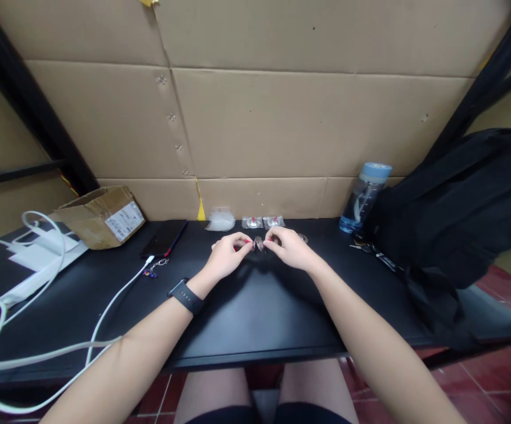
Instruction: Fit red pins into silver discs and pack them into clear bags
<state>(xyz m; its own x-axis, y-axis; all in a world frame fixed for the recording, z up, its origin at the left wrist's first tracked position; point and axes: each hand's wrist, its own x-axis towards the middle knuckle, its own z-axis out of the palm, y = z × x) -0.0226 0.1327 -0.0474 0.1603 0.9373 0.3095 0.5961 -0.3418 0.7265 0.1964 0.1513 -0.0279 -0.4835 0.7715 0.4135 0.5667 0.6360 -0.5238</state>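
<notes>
- Left silver disc point(255, 244) sits at the tips of the left hand's fingers, just to their right; it stands on edge, so its long axis looks roughly upright and crosses the line between the 2 hands.
- The right silver disc point(260, 243) faces it, just to the left of the right fingertips and slightly tilted. The 2 discs are very close; I cannot tell whether they touch.
- Left hand point(229, 257): thumb and fingertips pinched together on the left disc, with red showing between them.
- Right hand point(291, 249): thumb and fingertips likewise pinched, apparently on the right disc, with red showing by the fingers. Neither hand is clearly nearer the gap; it lies between them.
- Just beyond the fingertips lie 2 clear packets, a left packet point(252, 222) and a right packet point(274, 222), each with a silver and red piece inside.
- Beyond and to the left of the left fingers is a pale pouch point(221, 220); farther left, a phone point(162, 238) and a cardboard box point(105, 218).
- Well to the right of the right fingers stand a water bottle point(365, 197) and a black bag point(463, 194).
- Below the fingers is the black table point(259, 330).
</notes>
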